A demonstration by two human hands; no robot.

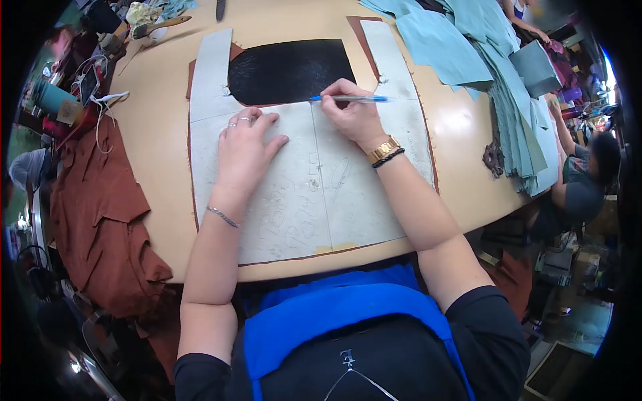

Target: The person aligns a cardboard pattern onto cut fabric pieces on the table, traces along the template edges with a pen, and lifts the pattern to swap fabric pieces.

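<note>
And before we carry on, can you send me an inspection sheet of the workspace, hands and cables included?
Surface: tan table, bare strips on both sides of the work.
Job's things: pale pattern with handwriting; brown sheet showing past its edges; black piece in its cutout; pen.
Clutter: brush at far left; blue-green sheets piled at right.
Left hand: resting on the pattern, fingers loosely spread.
Right hand: holding the pen by the cutout's near edge; tip contact cannot be told.
Cables: white cable by the table's left edge.
Surroundings: brown material hanging at left; another person at right.
</note>
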